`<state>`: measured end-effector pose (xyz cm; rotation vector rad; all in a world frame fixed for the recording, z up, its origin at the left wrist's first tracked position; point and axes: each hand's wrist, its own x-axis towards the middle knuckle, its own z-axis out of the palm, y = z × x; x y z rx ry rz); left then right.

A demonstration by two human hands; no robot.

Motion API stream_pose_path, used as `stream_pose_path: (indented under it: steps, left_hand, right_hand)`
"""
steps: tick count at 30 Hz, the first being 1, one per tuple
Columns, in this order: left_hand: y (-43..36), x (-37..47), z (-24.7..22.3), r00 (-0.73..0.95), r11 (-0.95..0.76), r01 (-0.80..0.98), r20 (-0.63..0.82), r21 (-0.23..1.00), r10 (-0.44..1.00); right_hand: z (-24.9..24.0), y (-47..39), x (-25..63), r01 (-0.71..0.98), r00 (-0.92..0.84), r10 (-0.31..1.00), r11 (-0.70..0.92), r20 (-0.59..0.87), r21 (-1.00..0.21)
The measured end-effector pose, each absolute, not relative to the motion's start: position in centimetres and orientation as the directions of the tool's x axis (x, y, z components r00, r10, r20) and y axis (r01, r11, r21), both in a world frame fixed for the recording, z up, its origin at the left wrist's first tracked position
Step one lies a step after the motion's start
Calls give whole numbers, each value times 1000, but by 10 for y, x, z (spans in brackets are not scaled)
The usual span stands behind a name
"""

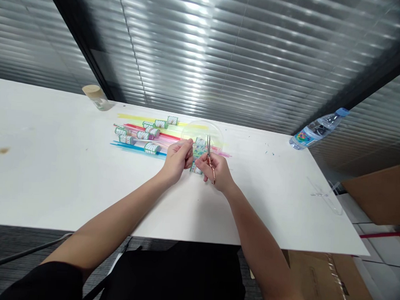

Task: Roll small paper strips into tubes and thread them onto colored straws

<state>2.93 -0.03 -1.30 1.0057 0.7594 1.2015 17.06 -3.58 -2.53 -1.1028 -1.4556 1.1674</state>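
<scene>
Scissors: (208,146) in the right hand (219,169), centre of the frame, blades up; they look nearly closed.
Right grip: fingers and thumb wrapped about the coppery handles, firm hold.
Left grip: left hand (178,161) just left of the scissors, fingers curled in and tips pressed together. Cannot tell whether anything thin is pinched there.
Sticks: thin, coloured, lying roughly side by side left of centre: yellow (128,116) uppermost, red (167,135) and pink between, blue (122,145) lowest. Some run on behind the hands.
Labels: (151,148) white-and-green paper bands around the sticks; two more near the hands.
Dish: (206,127) clear, round, centre, partly hidden behind the hands.
Done, as judged: small coloured bits (200,151) show between the hands, seemingly in the dish, so some cutting looks finished. Amount unclear.
Left over, as judged: most sticks look long and banded, so the bulk seems uncut.
Specks: (266,152) a few dark flecks on the counter (69,175), right of centre; origin cannot be told.
Edges: jar (98,100) upper left; bottle (310,134) right, tilted in view.
</scene>
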Motion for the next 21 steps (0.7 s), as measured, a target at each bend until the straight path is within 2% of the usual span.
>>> stream_pose_path:
  steps: [21]
  left_hand:
    - [2, 29, -17, 248, 77, -398, 27, 914, 968]
  right_hand:
    - [-25, -36, 168, 210, -89, 988, 145, 129, -967]
